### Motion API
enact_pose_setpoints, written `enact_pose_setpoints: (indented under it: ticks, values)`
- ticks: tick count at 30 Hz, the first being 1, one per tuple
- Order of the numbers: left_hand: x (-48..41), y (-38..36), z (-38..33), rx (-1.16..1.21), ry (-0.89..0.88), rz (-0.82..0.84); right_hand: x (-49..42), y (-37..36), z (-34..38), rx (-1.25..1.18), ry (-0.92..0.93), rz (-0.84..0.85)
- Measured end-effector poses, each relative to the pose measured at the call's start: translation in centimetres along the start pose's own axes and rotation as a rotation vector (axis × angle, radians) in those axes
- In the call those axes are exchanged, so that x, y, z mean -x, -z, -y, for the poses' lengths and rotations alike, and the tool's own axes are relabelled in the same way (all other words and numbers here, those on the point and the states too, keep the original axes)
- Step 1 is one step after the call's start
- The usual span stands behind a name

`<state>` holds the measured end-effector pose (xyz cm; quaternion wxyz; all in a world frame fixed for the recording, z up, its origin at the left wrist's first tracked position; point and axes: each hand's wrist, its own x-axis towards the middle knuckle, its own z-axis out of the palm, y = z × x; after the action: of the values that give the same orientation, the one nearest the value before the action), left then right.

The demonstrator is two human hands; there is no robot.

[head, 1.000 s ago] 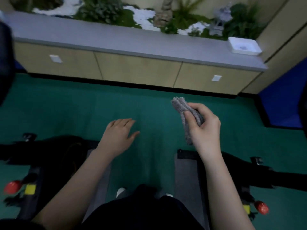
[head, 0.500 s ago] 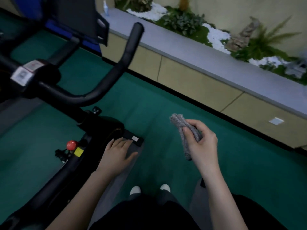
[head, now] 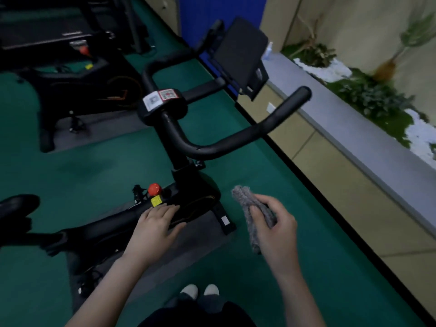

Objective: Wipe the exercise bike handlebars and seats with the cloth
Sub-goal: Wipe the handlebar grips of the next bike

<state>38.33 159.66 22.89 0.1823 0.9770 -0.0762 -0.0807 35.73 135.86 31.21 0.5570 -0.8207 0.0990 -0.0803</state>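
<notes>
A black exercise bike stands ahead of me, its curved handlebar rising in the middle of the view with a dark screen behind it. The black seat shows at the left edge. My right hand grips a folded grey cloth in the air, below and right of the handlebar, apart from the bike. My left hand hovers with straight fingers over the bike's frame, near the red knob; whether it touches the frame I cannot tell.
A second black bike stands at the back left on a grey mat. Along the right runs a low cabinet with a grey top and plants behind it. The floor is green carpet. My white shoes show below.
My view has swung left from the cabinet to the bike, bringing its handlebar, screen and seat into sight. Both hands keep their pose, the right one still gripping the cloth.
</notes>
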Motion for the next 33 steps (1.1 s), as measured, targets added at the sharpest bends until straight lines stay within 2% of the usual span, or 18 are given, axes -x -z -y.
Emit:
enact_pose_setpoints:
  ticks: [3, 6, 13, 17, 21, 26, 33]
  values:
    - [0.3, 0.4, -0.2, 0.002, 0.041, -0.088, -1.0, -0.1, -0.2, -0.004, 0.031, 0.051]
    - [0.3, 1.0, -0.6, 0.012, 0.052, -0.126, -1.9, -0.1, -0.3, -0.010, 0.040, 0.045]
    - [-1.1, 3.1, 0.6, 0.038, 0.104, -0.200, -4.3, -2.2, 1.7, -0.008, 0.113, 0.151]
    - [-3.1, 4.5, 2.3, 0.051, 0.081, -0.219, -5.0, -4.2, 3.0, -0.024, 0.145, 0.125]
    - [-5.5, 6.2, 5.1, 0.065, 0.024, -0.235, -6.1, -7.5, 4.8, -0.031, 0.187, 0.009]
    - [-8.3, 9.3, 10.6, 0.072, -0.086, -0.214, -7.6, -13.6, 8.2, 0.009, 0.212, -0.250]
    - [-13.5, 14.1, 15.5, 0.133, -0.312, -0.219, -9.0, -20.1, 10.6, 0.230, 0.230, -0.582]
